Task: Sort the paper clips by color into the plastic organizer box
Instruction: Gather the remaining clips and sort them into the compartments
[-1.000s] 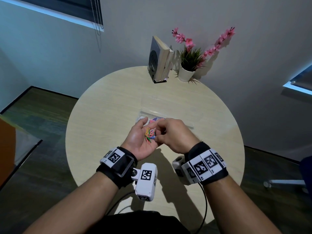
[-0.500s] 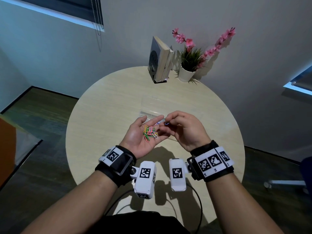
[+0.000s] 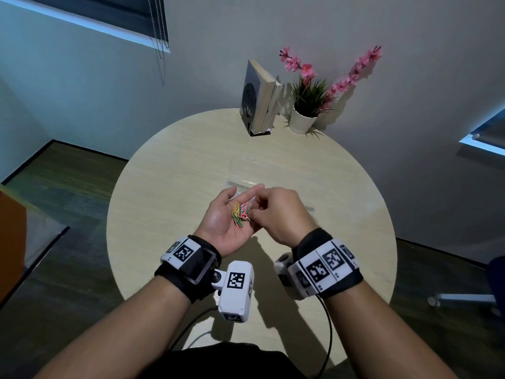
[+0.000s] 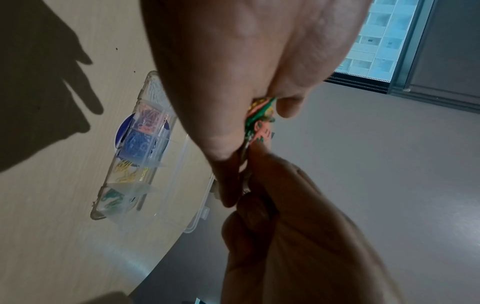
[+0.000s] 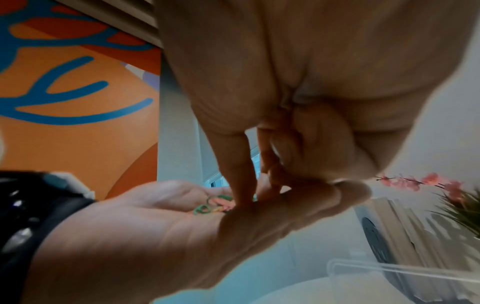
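A tangle of light, springy, slippery paper clips is cupped in the upturned, spread left hand just above the plastic organizer box; it is probed by the right hand, fingertips pinched together, whether on a clip cannot be told; one loop is best nipped.

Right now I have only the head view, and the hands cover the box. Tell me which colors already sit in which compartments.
Observer: The left wrist view shows the plastic organizer box on the table. One row holds white clips, pink clips, blue clips, yellow clips and green clips, each in its own compartment.
Operator: Report the right hand's grip.
Observer: In the right wrist view, the right hand has its thumb and forefinger pinching at the paper clips in the left hand. Its other fingers are curled in.
Operator: Check the lid.
Observer: In the left wrist view, the clear lid lies open beside that row.
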`<state>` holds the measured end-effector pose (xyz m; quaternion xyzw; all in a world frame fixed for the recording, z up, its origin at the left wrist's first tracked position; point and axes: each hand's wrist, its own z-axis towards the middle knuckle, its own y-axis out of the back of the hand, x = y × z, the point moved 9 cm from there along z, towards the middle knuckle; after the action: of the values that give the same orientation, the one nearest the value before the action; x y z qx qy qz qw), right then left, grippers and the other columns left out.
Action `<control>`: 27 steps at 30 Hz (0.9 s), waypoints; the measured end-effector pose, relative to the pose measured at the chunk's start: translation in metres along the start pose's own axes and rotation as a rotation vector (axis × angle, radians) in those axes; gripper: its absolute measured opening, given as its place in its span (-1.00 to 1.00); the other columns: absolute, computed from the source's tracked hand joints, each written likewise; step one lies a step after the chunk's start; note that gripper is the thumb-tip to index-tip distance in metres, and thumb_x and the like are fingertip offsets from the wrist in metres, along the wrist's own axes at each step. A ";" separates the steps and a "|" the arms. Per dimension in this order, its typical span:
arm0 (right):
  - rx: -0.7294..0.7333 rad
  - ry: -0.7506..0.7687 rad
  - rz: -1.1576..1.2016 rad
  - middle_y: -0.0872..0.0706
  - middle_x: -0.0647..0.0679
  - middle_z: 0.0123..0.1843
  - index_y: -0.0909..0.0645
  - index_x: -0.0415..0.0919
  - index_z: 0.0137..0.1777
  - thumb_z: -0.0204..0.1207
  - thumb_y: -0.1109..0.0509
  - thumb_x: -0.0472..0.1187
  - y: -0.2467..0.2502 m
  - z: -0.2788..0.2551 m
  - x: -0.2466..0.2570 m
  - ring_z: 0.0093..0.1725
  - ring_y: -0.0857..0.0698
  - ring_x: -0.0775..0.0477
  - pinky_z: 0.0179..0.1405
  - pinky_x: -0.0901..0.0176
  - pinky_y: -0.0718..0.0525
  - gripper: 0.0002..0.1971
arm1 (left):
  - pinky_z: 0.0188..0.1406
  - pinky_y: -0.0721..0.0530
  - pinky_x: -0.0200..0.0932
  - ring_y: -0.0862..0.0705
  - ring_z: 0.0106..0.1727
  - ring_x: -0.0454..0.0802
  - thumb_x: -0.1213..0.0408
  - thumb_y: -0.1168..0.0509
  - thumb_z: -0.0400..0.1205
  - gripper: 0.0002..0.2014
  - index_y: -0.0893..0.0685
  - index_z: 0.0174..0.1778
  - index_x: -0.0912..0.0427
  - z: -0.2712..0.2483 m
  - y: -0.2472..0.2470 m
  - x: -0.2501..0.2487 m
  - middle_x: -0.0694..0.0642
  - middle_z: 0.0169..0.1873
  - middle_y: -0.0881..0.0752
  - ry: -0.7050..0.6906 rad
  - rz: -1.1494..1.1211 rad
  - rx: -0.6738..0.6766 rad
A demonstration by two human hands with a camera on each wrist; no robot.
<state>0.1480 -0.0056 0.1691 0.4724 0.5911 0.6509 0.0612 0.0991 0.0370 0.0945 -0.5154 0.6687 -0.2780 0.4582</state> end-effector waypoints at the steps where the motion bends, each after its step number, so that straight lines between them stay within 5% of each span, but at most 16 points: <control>1: -0.004 -0.008 -0.044 -0.69 0.00 -0.31 -0.59 -0.08 -0.30 0.45 -0.41 -0.19 -0.001 0.000 0.001 -0.28 -0.62 -0.02 -0.29 0.18 -0.46 -0.88 | -0.17 -0.77 -0.12 -0.79 -0.18 0.05 0.06 0.06 0.74 -0.49 -0.59 0.34 0.35 0.001 0.001 0.000 0.23 -0.12 -0.76 -0.004 -0.001 -0.007; 6: 0.024 -0.079 -0.085 -0.61 0.03 -0.37 -0.46 -0.03 -0.40 0.48 -0.37 -0.17 -0.006 0.002 -0.002 -0.26 -0.60 -0.08 -0.30 0.17 -0.44 -0.76 | -0.03 -0.65 -0.14 -0.66 -0.15 -0.02 0.05 0.06 0.73 -0.49 -0.59 0.37 0.30 0.004 0.010 0.001 0.18 -0.09 -0.67 -0.005 0.024 -0.061; 12: 0.101 -0.085 0.015 -0.52 0.08 -0.44 -0.40 -0.06 -0.45 0.45 -0.39 -0.18 -0.018 0.007 -0.005 -0.38 -0.52 0.01 -0.50 0.21 -0.33 -0.71 | 0.20 -0.54 -0.04 -0.66 0.13 0.12 0.04 0.09 0.73 -0.45 -0.49 0.49 0.30 0.005 0.012 0.004 0.27 0.29 -0.62 0.012 0.052 -0.070; 15: 0.106 -0.064 0.112 -0.53 0.11 -0.45 -0.43 -0.05 -0.46 0.40 -0.44 -0.24 -0.016 0.009 -0.006 -0.37 -0.51 0.04 -0.45 0.25 -0.42 -0.71 | 0.14 -0.63 -0.06 -0.73 0.04 0.10 0.06 0.09 0.73 -0.46 -0.49 0.48 0.32 0.004 0.010 0.002 0.28 0.20 -0.69 0.005 0.032 -0.055; 20: 0.052 -0.077 0.314 -0.63 -0.03 -0.42 -0.50 -0.09 -0.47 0.30 -0.53 -0.30 -0.011 0.013 -0.016 -0.32 -0.64 -0.10 -0.20 -0.04 -0.68 -0.73 | -0.21 -0.78 -0.08 -0.80 -0.19 0.12 0.12 0.11 0.74 -0.51 -0.57 0.29 0.39 0.004 0.004 0.003 0.34 -0.06 -0.77 0.005 -0.021 0.012; 23: 0.049 -0.059 0.378 -0.74 -0.04 -0.35 -0.50 -0.10 -0.46 0.28 -0.51 -0.27 -0.013 0.014 -0.018 -0.27 -0.71 -0.24 -0.15 -0.15 -0.75 -0.77 | -0.09 -0.79 0.00 -0.79 -0.12 0.16 0.13 0.08 0.73 -0.52 -0.59 0.28 0.38 0.005 0.005 0.003 0.35 -0.05 -0.76 0.004 -0.012 0.010; 25: 0.040 -0.076 0.515 -0.77 -0.04 -0.34 -0.46 -0.11 -0.44 0.35 -0.43 -0.38 -0.011 0.015 -0.025 -0.33 -0.69 -0.24 -0.37 0.09 -0.70 -0.74 | 0.01 -0.77 0.11 -0.78 -0.05 0.23 0.14 0.05 0.72 -0.52 -0.57 0.32 0.40 0.007 0.011 0.002 0.38 0.01 -0.73 -0.001 -0.018 -0.021; 27: -0.001 -0.127 0.616 -0.58 -0.02 -0.49 -0.42 -0.17 -0.42 0.40 -0.30 -0.50 -0.001 0.017 -0.039 -0.49 -0.50 -0.06 -0.59 0.30 -0.42 -0.72 | 0.12 -0.71 0.21 -0.75 0.07 0.32 0.14 0.02 0.71 -0.53 -0.56 0.33 0.40 0.010 0.020 -0.002 0.42 0.11 -0.71 -0.003 -0.022 -0.055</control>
<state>0.1807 -0.0183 0.1445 0.6689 0.4146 0.6085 -0.1019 0.0995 0.0458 0.0743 -0.5357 0.6695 -0.2637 0.4419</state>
